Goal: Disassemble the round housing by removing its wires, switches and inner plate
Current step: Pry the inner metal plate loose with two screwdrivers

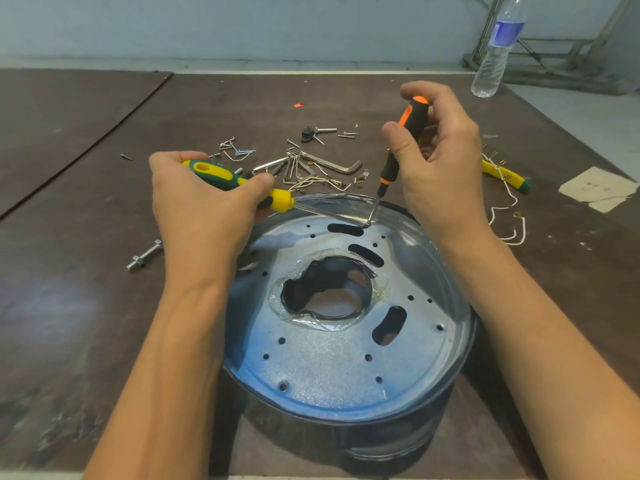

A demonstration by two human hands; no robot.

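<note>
Inner plate (332, 358) in round housing (446, 271); loose screws (239, 148) behind, bottle (495, 53) far right

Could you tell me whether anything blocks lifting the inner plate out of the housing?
Nothing visible lies on the inner plate. The yellow screwdriver in the left hand and the orange screwdriver in the right hand reach its far edge. Hidden fasteners cannot be judged.

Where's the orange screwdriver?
Head view, centre-right: right hand grips orange screwdriver, tip at the far edge of the inner plate, beside the tip of the yellow screwdriver.
</note>
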